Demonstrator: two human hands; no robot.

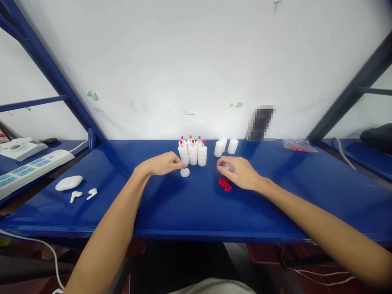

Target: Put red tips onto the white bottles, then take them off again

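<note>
My left hand (168, 163) is closed in a pinch, its fingertips at the top of a round white nozzle cap (185, 172) low over the table. Just behind it, several white squeeze bottles (192, 154) with red tips stand upright in a tight group. My right hand (241, 171) is curled, palm down, around a whitish rounded piece (228, 166), mostly hidden by the fingers. Beside that hand, towards me, lies a small pile of red tip caps (225, 184). Behind it stand 3 white bottles (233, 146) without red tips.
A plastic bag (300, 145) with red pieces lies at the back right. A blurred dark object (260, 122) leans on the wall. On the left are a white earbud case (69, 183), two earbuds (92, 193) and a power strip (36, 167). Blue metal posts flank the blue table (183, 216).
</note>
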